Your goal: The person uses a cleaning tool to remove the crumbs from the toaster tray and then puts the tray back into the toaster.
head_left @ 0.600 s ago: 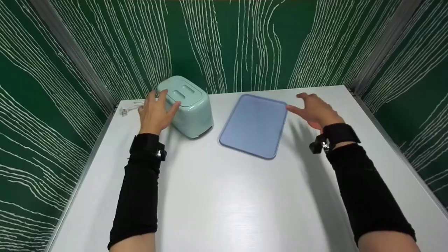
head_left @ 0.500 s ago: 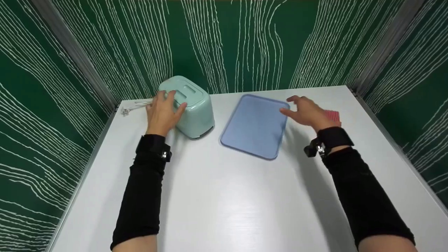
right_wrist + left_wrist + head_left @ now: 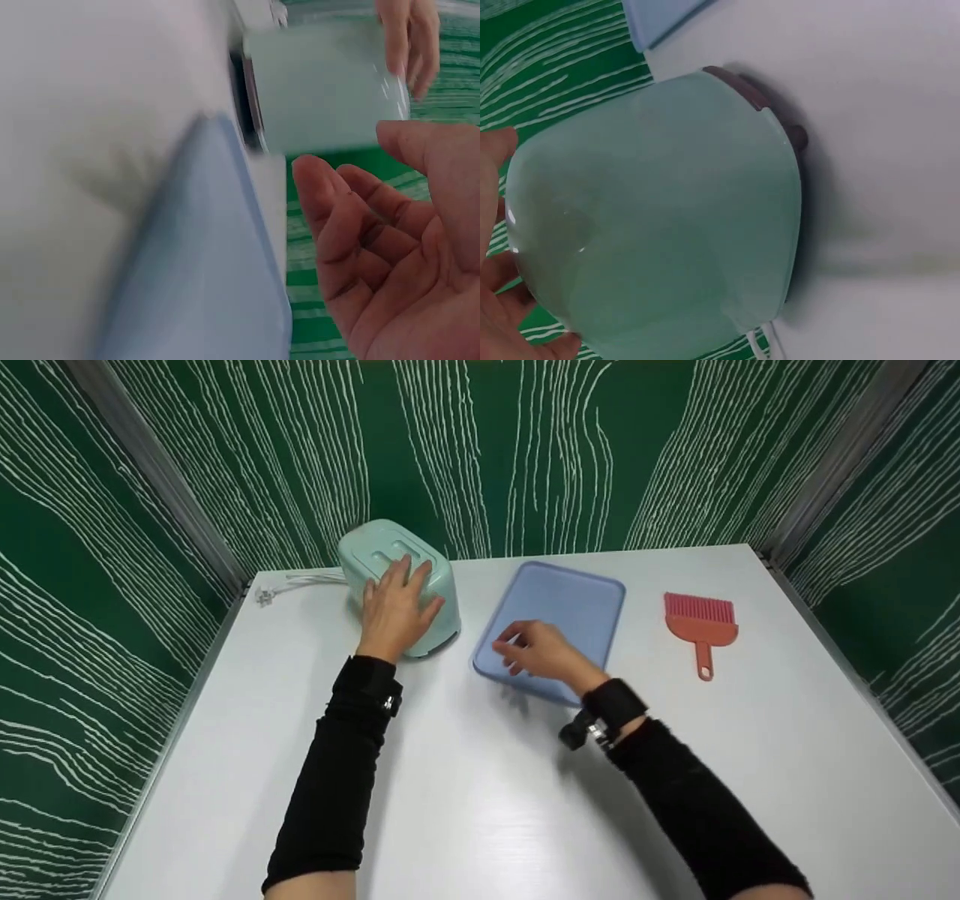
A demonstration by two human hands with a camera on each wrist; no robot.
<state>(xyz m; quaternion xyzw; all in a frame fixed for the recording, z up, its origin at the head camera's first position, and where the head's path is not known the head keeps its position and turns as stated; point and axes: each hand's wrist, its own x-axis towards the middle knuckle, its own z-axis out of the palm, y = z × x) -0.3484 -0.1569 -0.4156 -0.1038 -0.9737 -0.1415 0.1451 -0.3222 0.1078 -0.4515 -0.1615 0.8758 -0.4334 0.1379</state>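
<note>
A mint-green two-slot toaster [image 3: 420, 619] with a lid-like top stands at the back left of the white table. My left hand [image 3: 394, 611] is at the toaster's near top edge, fingers spread. The left wrist view shows its fingers [image 3: 514, 300] beside the toaster's top; whether they touch it I cannot tell. Over the near left part of a flat blue tray [image 3: 566, 607] hovers my right hand [image 3: 541, 649], holding nothing. Its fingers [image 3: 341, 240] are loosely bent, with the thumb apart from them. The tray lies to the right of the toaster.
An orange-red hand brush [image 3: 701, 626] lies right of the tray, bristles towards the back. The toaster's white cord and plug [image 3: 266, 596] lie at the far left. Green patterned walls [image 3: 540, 457] enclose the back and sides of the table [image 3: 480, 795].
My left hand has moved right, from the toaster's left side onto its near top edge. My right hand has swept left and nearer across the tray, uncovering the brush.
</note>
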